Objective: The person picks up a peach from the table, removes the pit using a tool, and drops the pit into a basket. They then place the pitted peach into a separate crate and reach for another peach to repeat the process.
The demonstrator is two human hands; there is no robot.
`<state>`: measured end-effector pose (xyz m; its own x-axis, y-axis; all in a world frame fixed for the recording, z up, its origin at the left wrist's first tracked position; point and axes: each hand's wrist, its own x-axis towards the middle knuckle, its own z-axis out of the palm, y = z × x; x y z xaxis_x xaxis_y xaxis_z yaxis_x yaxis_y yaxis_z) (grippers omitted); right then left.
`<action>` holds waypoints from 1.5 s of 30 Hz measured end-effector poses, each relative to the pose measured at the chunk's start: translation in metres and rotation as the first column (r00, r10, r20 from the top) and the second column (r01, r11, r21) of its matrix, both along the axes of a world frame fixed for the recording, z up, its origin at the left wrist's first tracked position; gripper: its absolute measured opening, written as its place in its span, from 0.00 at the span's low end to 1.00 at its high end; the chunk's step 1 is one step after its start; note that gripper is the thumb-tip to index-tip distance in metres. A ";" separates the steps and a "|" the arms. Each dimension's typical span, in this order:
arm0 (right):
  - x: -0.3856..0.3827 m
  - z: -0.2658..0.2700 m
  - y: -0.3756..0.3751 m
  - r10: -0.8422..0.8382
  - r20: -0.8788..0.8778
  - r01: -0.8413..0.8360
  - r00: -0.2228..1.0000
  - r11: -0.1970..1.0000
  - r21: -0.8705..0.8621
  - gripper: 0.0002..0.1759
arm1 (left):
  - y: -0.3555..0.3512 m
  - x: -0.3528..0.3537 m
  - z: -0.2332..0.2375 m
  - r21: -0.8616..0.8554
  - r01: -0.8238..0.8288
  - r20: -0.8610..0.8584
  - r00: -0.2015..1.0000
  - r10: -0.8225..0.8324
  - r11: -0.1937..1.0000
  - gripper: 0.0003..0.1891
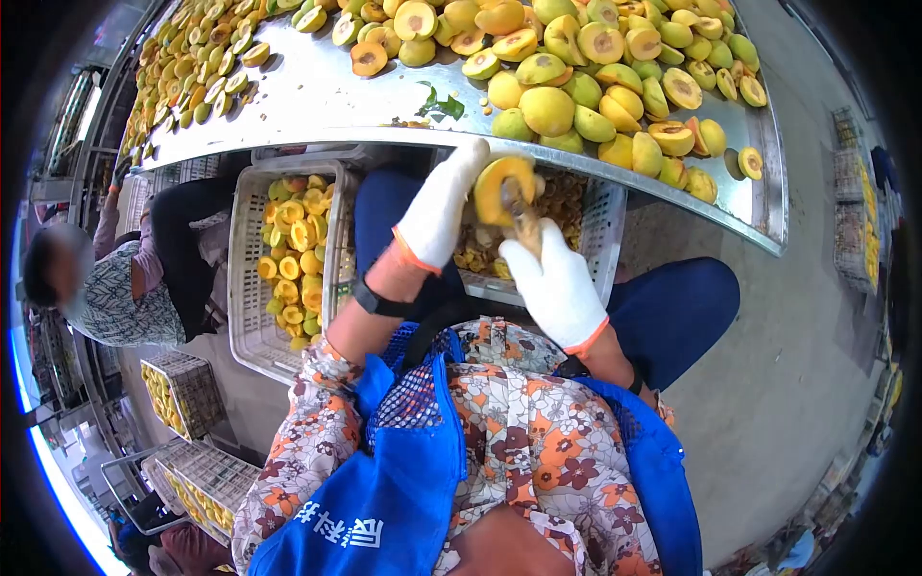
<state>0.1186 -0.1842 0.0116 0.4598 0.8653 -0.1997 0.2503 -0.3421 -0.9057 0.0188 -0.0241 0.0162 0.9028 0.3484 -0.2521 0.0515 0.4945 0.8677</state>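
Observation:
In my gloved left hand (440,206) is a halved yellow peach (492,192), its cut face turned toward my right. My gloved right hand (559,293) is wrapped round the handle of a pitting spoon (527,228). The metal end of that tool meets the middle of the peach half; motion blurs the exact contact. Both hands are above a grey crate (600,235) between my knees, which contains dark pit pieces and fruit scraps. Beyond them, a metal table (384,101) carries many cut peaches (547,110).
On my left stands a white crate (252,216) of hollowed peach halves. The table's metal edge runs close in front of my hands. A co-worker (130,288) sits at far left. More filled crates (206,389) rest on the floor behind.

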 end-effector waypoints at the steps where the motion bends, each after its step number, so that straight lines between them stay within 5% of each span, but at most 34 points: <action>1: 0.002 -0.005 0.002 -0.039 -0.075 0.039 0.996 0.999 -0.003 0.19 | -0.012 0.004 -0.003 0.207 -0.157 0.035 0.988 0.153 0.966 0.28; 3: 0.008 -0.024 0.002 -0.076 -0.150 0.076 0.986 0.997 -0.011 0.17 | -0.031 0.012 -0.013 0.521 -0.341 0.153 0.939 0.307 0.782 0.26; 4: 0.013 -0.034 0.001 0.019 0.317 -0.109 0.948 0.957 0.270 0.15 | -0.036 0.015 -0.021 0.647 -0.416 0.238 0.906 0.350 0.639 0.25; 5: 0.014 -0.041 0.000 -0.031 0.716 -0.389 0.698 0.822 0.415 0.13 | -0.040 0.016 -0.027 0.643 -0.429 0.210 0.895 0.393 0.634 0.22; 6: 0.013 -0.032 -0.001 -0.029 0.714 -0.392 0.700 0.820 0.417 0.13 | -0.042 0.017 -0.023 0.641 -0.441 0.184 0.883 0.432 0.628 0.20; 7: 0.010 -0.014 -0.005 0.128 -0.064 -0.105 0.990 0.952 0.287 0.11 | -0.030 0.016 -0.020 0.552 -0.335 0.113 0.937 0.330 0.763 0.17; 8: 0.006 -0.004 -0.010 -0.022 -0.798 -0.027 0.602 0.998 -0.048 0.10 | -0.018 0.013 -0.017 0.440 -0.216 0.058 0.975 0.213 0.871 0.17; 9: 0.002 -0.006 -0.015 -0.003 -0.873 -0.019 0.487 1.000 -0.014 0.10 | -0.016 0.013 -0.014 0.253 -0.123 -0.034 0.990 0.136 0.960 0.22; 10: 0.004 -0.003 -0.017 0.033 -0.883 -0.065 0.468 0.998 0.002 0.08 | -0.011 0.013 -0.012 0.382 -0.050 -0.043 0.996 0.072 0.923 0.22; 12: 0.009 -0.002 -0.020 0.063 -0.939 -0.090 0.338 0.995 0.034 0.07 | -0.013 0.013 -0.011 0.534 -0.110 0.041 0.994 0.105 0.838 0.23; 16: 0.013 -0.005 -0.016 0.046 -0.973 -0.078 0.226 0.997 0.029 0.09 | -0.023 0.018 -0.029 0.512 -0.317 0.143 0.948 0.284 0.799 0.24; 18: 0.016 -0.006 -0.016 0.122 -0.990 -0.134 0.064 0.985 0.112 0.09 | -0.019 0.020 -0.034 0.024 -0.149 0.128 0.981 0.145 0.989 0.28; 20: 0.018 -0.006 -0.013 0.166 -0.986 -0.167 0.025 0.973 0.160 0.09 | -0.021 0.020 -0.037 -0.052 -0.101 0.173 0.979 0.109 0.993 0.33; 22: 0.016 -0.007 -0.011 0.213 -0.977 -0.201 -0.018 0.956 0.212 0.09 | -0.025 0.024 -0.030 -0.472 -0.250 0.141 0.926 0.352 0.846 0.33; 23: 0.015 -0.007 -0.012 0.226 -0.971 -0.217 0.084 0.955 0.204 0.08 | -0.016 0.017 -0.034 -0.502 -0.269 0.137 0.914 0.383 0.822 0.33; 25: 0.018 -0.006 -0.011 0.250 -0.949 -0.233 0.192 0.951 0.204 0.08 | 0.003 -0.007 -0.040 -0.277 -0.531 0.057 0.823 0.565 0.801 0.30; 26: 0.021 -0.006 -0.015 0.185 -0.912 -0.212 0.365 0.971 0.113 0.08 | 0.019 -0.032 -0.034 0.089 -0.533 0.080 0.846 0.527 0.841 0.26; 27: 0.023 -0.006 -0.021 0.110 -0.846 -0.172 0.522 0.985 0.022 0.08 | 0.041 -0.053 -0.040 0.738 -0.490 0.204 0.818 0.538 0.464 0.21; 28: 0.029 -0.016 -0.026 0.090 -0.794 -0.186 0.601 0.982 -0.029 0.12 | 0.049 -0.069 -0.015 0.819 -0.411 0.087 0.779 0.621 0.400 0.16; 30: 0.037 -0.052 -0.042 0.142 -0.564 -0.233 0.813 0.968 -0.092 0.14 | 0.076 -0.107 0.002 0.971 0.234 -0.184 0.600 0.778 0.050 0.13; 31: 0.038 -0.050 -0.042 0.135 -0.564 -0.223 0.814 0.971 -0.090 0.14 | 0.086 -0.118 0.006 0.739 0.655 -0.225 0.458 0.860 -0.155 0.16; 32: 0.036 -0.046 -0.042 0.071 -0.594 -0.195 0.802 0.970 -0.147 0.14 | 0.087 -0.124 0.006 0.622 0.689 -0.074 0.526 0.847 -0.373 0.17; 34: 0.034 -0.043 -0.036 0.007 -0.611 -0.157 0.792 0.969 -0.192 0.15 | 0.090 -0.095 0.006 0.838 0.431 0.000 0.613 0.790 -0.335 0.18; 35: 0.031 -0.045 -0.035 0.107 -0.414 -0.171 0.904 0.978 -0.120 0.14 | 0.080 -0.063 0.012 0.940 0.291 -0.060 0.653 0.755 -0.178 0.18; 37: 0.024 -0.056 -0.035 0.217 -0.026 -0.217 0.976 0.976 -0.011 0.13 | 0.051 -0.001 0.012 0.996 0.052 -0.006 0.839 0.544 -0.068 0.23; 38: 0.022 -0.068 -0.036 0.228 0.143 -0.234 0.963 0.972 0.031 0.13 | 0.036 0.029 0.021 0.977 0.082 -0.168 0.864 0.475 0.196 0.26; 39: 0.022 -0.078 -0.040 0.246 0.270 -0.279 0.931 0.956 0.089 0.11 | 0.034 0.053 0.009 1.000 0.025 -0.026 0.941 0.337 0.007 0.28; 40: 0.025 -0.074 -0.042 0.240 0.278 -0.273 0.930 0.958 0.085 0.11 | 0.033 0.075 0.004 0.992 0.119 -0.105 0.955 0.279 -0.034 0.29; 42: 0.029 -0.063 -0.045 0.274 0.117 -0.272 0.955 0.962 -0.032 0.29 | 0.026 0.106 -0.008 0.934 0.249 -0.124 0.900 0.419 -0.257 0.30; 43: 0.030 -0.061 -0.046 0.269 0.119 -0.267 0.956 0.963 -0.033 0.29 | 0.034 0.112 -0.007 0.935 0.245 -0.122 0.902 0.414 -0.258 0.30; 45: 0.032 -0.058 -0.049 0.232 0.159 -0.231 0.960 0.973 -0.022 0.29 | 0.048 0.114 -0.002 0.957 0.282 -0.250 0.917 0.312 -0.062 0.30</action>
